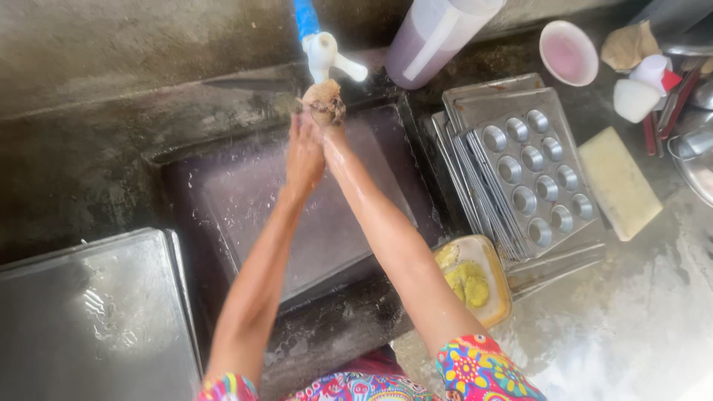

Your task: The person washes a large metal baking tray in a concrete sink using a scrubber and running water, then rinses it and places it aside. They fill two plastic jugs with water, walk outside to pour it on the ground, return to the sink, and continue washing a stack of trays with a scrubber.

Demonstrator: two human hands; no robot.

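Both my hands are raised together under a white tap [325, 56] with a blue pipe, over a dark sunken sink [223, 200] that holds a flat metal tray. My left hand [303, 152] and my right hand [327, 130] clasp a brownish wet scrubbing pad [322, 100] just below the spout. Both hands are wet, and water droplets spray around them. My sleeves are brightly flowered.
Right of the sink lean stacked baking trays topped by a muffin tin [536, 180]. A yellow dish with a scouring pad [469, 281] sits at the sink's corner. A metal tray [96, 319] lies front left. A cream block [618, 182], pink bowl [568, 52], jug [438, 37] and utensils stand right.
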